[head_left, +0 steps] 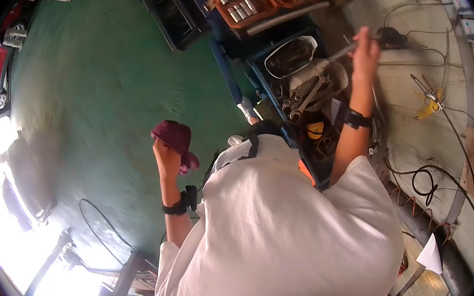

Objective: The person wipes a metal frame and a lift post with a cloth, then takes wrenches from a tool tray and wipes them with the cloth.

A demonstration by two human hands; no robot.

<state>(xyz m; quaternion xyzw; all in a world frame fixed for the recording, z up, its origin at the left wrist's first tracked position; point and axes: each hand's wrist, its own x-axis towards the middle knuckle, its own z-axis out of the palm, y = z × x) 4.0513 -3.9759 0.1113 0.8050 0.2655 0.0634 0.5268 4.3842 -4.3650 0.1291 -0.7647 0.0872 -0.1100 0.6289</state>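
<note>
My left hand [166, 155] is closed on a maroon cloth [175, 135], held over the green floor at left of centre. At the upper right, my right hand [365, 54] is raised and slightly blurred, its fingers around a long metal tool [341, 53] that slants down to the left. Below that tool is a blue drawer [272, 88] of hand tools. It holds a white container [290, 57] with small dark items, a pile of wrenches [312, 95] and a yellow round item [314, 130].
An orange socket case [243, 10] lies at the top, beside an open dark drawer [168, 8]. Pliers with a yellow part [431, 102], black cables and a dark pipe [439, 256] are on the right. A thin cable loops over the green floor [99, 87] at lower left.
</note>
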